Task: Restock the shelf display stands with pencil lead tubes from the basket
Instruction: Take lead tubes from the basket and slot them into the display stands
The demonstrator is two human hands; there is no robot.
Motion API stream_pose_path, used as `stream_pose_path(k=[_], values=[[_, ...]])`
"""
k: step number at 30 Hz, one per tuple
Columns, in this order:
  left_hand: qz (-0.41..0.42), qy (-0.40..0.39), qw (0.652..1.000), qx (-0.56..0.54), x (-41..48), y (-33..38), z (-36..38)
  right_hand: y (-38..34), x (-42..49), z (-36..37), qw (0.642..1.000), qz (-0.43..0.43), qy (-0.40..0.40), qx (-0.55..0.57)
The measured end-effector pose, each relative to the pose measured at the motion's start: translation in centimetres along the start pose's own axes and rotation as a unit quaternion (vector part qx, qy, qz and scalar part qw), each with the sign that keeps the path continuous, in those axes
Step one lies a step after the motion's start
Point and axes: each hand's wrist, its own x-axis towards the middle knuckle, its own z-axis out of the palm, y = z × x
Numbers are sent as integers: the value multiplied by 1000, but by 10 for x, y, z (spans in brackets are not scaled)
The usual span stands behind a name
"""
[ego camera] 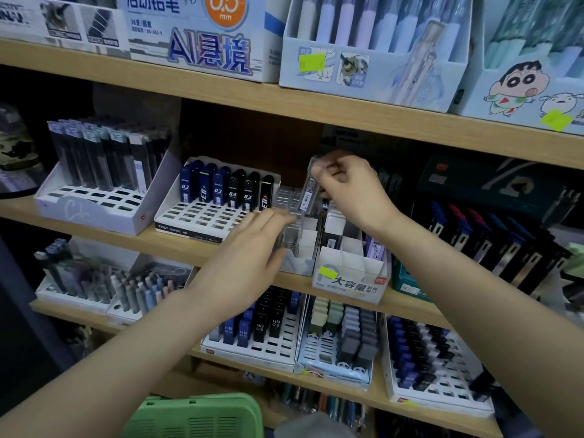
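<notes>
- Head view. My right hand (347, 191) pinches a clear tube (309, 191) by its upper part, thumb and fingertips curled round it.
- The tube stands nearly upright, its top leaning a little to the right. Its lower end is at the top of the clear stand (295, 245); I cannot tell whether it has entered a slot.
- My left hand (249, 254) grasps nothing. Its fingers are straight, and the fingertips touch the left side of the clear stand.
- The clear stand sits on the middle shelf (151, 241). To its left is a white stand (202, 218) whose far row holds blue and black tubes marked 0.3. Just beside it on the right is a white box (350, 279) with a yellow sticker.
- Farther left on the same shelf, a second white stand (91, 207) holds tall dark tubes in its far rows; its near slots show as open holes.
- On the shelf below, under my left wrist, a stand (252, 333) holds tubes marked HB 0.5.
- The green basket (196, 417) lies at the near edge, below my left forearm, well apart from both hands. Its contents are out of sight.
</notes>
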Motion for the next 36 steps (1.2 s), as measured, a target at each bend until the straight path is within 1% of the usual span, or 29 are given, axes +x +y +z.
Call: stream_pose_path(k=[10, 14, 19, 24, 27, 32, 36], values=[[-4, 3, 1000, -5, 0, 2, 0, 9, -9, 9, 992, -78, -58, -81], [-3, -1, 1000, -1, 0, 1, 0, 10, -5, 9, 989, -90, -62, -95], [-3, -4, 1000, -3, 1, -2, 0, 10, -2, 4, 988, -101, -38, -111], [4, -4, 1000, -2, 0, -2, 0, 13, -6, 8, 977, -90, -134, -138], [8, -3, 1000, 6, 1, -4, 1, 12, -5, 9, 970, -100, -126, -181], [19, -3, 1000, 19, 2, -6, 2, 11, -10, 11, 978, -93, -104, -154], [18, -7, 999, 35, 2, -8, 4, 11, -20, 11, 958, -134, -101, -232]])
